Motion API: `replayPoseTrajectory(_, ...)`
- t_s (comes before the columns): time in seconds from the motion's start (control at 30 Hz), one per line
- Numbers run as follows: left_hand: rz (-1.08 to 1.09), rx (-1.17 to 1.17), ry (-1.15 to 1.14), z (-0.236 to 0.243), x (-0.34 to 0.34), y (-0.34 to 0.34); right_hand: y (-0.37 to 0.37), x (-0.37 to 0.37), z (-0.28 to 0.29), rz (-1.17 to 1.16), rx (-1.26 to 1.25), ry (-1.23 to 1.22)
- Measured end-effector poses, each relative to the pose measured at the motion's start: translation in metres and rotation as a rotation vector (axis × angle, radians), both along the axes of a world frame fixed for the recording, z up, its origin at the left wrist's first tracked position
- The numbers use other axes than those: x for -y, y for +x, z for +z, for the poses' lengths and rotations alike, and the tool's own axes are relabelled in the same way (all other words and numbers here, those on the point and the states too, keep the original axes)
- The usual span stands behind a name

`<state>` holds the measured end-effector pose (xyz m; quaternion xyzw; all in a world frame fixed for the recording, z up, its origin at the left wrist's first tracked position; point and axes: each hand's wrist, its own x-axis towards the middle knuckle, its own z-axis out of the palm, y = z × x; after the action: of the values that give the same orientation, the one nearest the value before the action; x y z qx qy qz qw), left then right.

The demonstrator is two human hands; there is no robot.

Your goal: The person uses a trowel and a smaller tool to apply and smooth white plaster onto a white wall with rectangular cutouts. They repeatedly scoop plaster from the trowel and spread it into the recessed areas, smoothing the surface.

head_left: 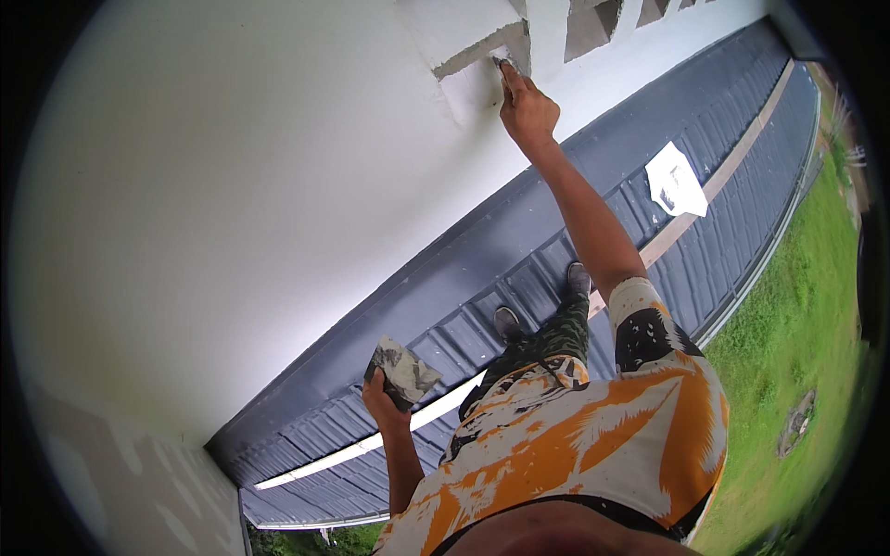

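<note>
My right hand (529, 111) reaches up to the white wall (260, 185), fingers closed round a small putty knife (502, 61). Its blade is mostly hidden and lies against the edge of a recess (482, 48) with rough grey sides. Whitish filler shows by the knife and along that edge. Lower down on the left, my left hand (382, 400) grips a dark flat board (378, 367) from below and its side. A grey-white smear of putty (405, 371) covers much of the board, which is held away from the wall.
I stand on a dark ribbed metal roof (445, 338) sloping beside the wall. A white sheet-like piece (676, 182) lies by a long wooden plank (742, 148). A pale strip (343, 454) crosses the roof. Past the roof edge is grass (769, 371). More recesses (591, 28) run along the wall.
</note>
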<state>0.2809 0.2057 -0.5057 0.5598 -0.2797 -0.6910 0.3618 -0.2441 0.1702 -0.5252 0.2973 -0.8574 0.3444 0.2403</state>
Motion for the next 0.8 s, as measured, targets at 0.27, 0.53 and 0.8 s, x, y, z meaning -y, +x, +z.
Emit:
replayPoseTrajectory(0.27,-0.028,-0.024,0.034,-0.016,-0.007,0.002,0.021,-0.014,-0.037,0.179,-0.004,0.211)
replayPoseTrajectory(0.53,-0.064,0.013,0.008,-0.016,-0.003,0.001,-0.014,0.006,0.018,0.216,-0.168,0.047)
replayPoseTrajectory(0.8,-0.017,-0.006,0.028,-0.016,-0.006,-0.005,0.007,-0.037,-0.047,0.393,-0.143,0.178)
